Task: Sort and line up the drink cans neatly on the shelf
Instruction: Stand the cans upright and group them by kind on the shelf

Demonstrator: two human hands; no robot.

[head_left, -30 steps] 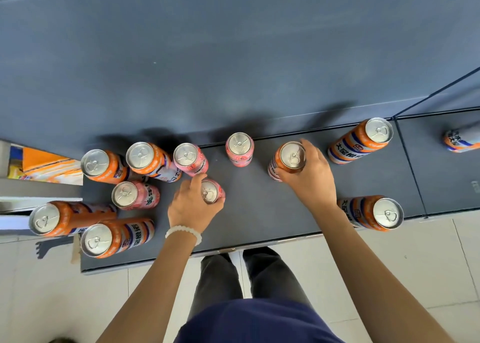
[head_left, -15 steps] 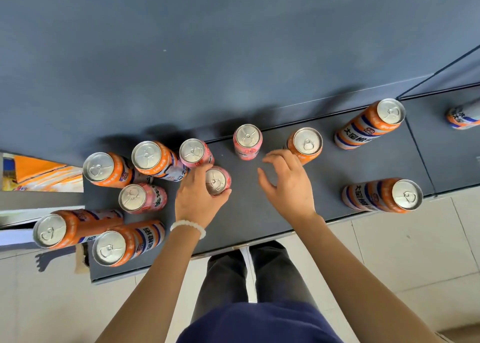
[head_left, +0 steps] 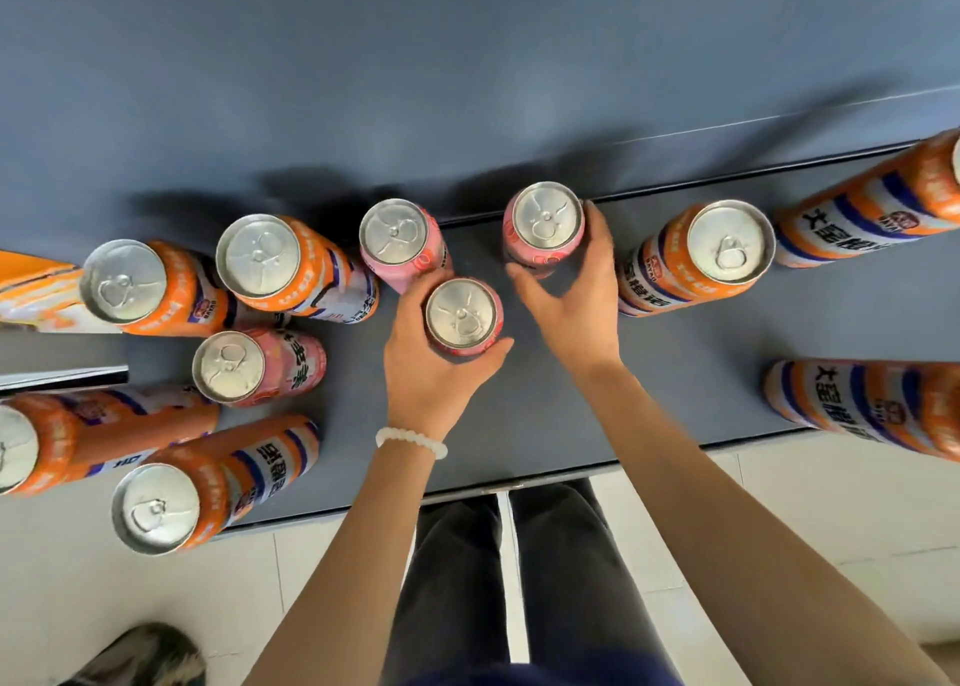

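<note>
Dark shelf (head_left: pixel 701 373) — left hand (head_left: pixel 431 373) grips 1 pink can (head_left: pixel 462 316), right hand (head_left: pixel 576 301) wraps another pink can (head_left: pixel 543 228).

At three o'clock, the frame's edge cuts off two orange cans (head_left: pixel 878 202) and (head_left: pixel 872 405); at nine, another orange can (head_left: pixel 98 431) loses its lid's left part. The right grip (head_left: pixel 569 298) hides the far pink can's (head_left: pixel 543 223) lower side. Labels read blurred.

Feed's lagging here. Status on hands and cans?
Left hand grips pink can. Right hand around second pink can. Orange can close right.
</note>
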